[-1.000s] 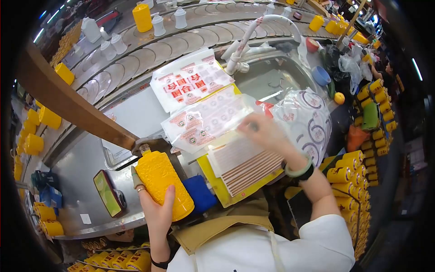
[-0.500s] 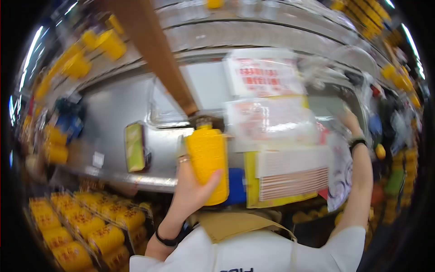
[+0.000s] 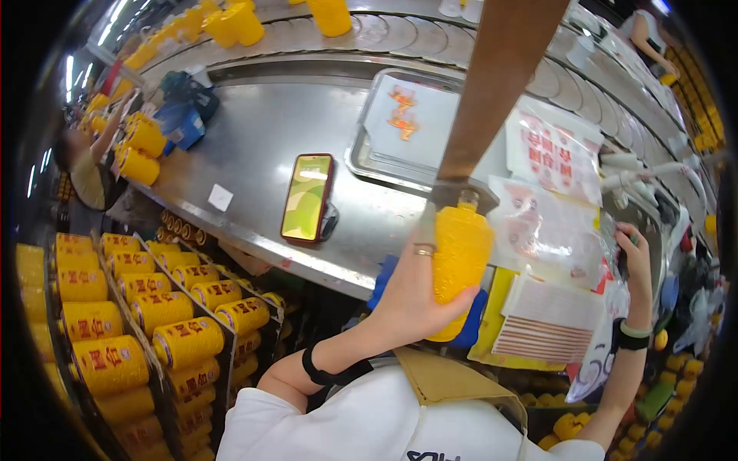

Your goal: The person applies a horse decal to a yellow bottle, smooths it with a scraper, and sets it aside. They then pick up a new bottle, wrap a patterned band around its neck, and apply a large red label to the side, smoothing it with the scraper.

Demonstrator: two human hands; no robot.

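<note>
A metal tabletop (image 3: 254, 123) spreads toward ten o'clock, taking the yellow bottle as the clock's centre. At nine o'clock stands a rack of yellow bottles (image 3: 146, 323); a wooden beam (image 3: 500, 84) rises toward twelve. A tray (image 3: 388, 175) sits at eleven, printed sheets (image 3: 550, 146) at one, and a striped stack (image 3: 542, 323) at four. The left hand (image 3: 411, 296) has its fingers wrapped round the yellow bottle (image 3: 460, 253), neck up near the beam's foot. At three, the right hand (image 3: 634, 253) curls its fingers beside clear plastic; whether they grip it, I cannot tell. A phone (image 3: 307, 197) lies at ten.
</note>
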